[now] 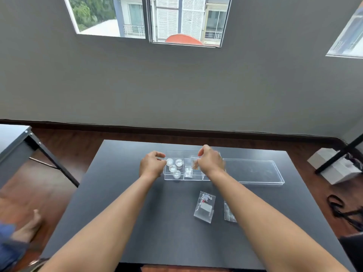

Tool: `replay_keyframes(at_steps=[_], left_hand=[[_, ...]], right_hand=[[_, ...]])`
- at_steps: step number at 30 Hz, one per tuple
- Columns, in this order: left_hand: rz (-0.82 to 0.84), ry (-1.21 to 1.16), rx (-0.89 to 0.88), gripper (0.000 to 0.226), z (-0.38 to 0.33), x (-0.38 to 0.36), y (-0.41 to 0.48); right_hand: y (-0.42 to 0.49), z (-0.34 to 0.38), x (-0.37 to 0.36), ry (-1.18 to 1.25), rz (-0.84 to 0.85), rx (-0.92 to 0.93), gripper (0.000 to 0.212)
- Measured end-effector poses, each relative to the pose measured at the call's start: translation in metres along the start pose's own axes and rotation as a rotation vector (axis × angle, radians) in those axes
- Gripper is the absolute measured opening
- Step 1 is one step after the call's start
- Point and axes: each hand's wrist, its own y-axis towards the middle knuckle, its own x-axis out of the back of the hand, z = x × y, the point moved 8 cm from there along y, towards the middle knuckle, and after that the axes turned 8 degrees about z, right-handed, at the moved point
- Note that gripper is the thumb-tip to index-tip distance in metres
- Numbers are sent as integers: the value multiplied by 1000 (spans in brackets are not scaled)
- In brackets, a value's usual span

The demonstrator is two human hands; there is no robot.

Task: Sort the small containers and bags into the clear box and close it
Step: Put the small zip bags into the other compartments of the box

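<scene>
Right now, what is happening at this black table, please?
A person is sorting small items into a clear box on the table. The right hand holds a small bag over the box's middle part. The left hand rests at the box's left end, where four round containers already sit. The lid lies to the right, off the box. Two more bags wait on the table.

A black bench [121, 213] stands on a brown wood floor [64, 146]. Behind it is a grey wall [176, 85] with a window [147, 18]. A white box [334, 169] sits on the floor at the right.
</scene>
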Motion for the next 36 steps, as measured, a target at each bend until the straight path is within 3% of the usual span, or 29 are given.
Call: replay_keyframes(at_steps=[11,14,22,31,36], left_hand=[[-22,-3,12,24,-1,1,-2],[-27,8,10,23,-1,2,-3],[-45,-13,-5,21,-1,2,-7],[-207,-144,-16,15,5,3,-57],[-40,30,-64,13,14,-46,-103]], right_hand=[[4,20,-21,-482,7,175,25],[-1,21,-21,-500,-30,242,25],[-23,0,9,-159,-126,302,19],[-67,-94,35,329,-180,36,11],[-92,-146,26,358,-151,-118,8]])
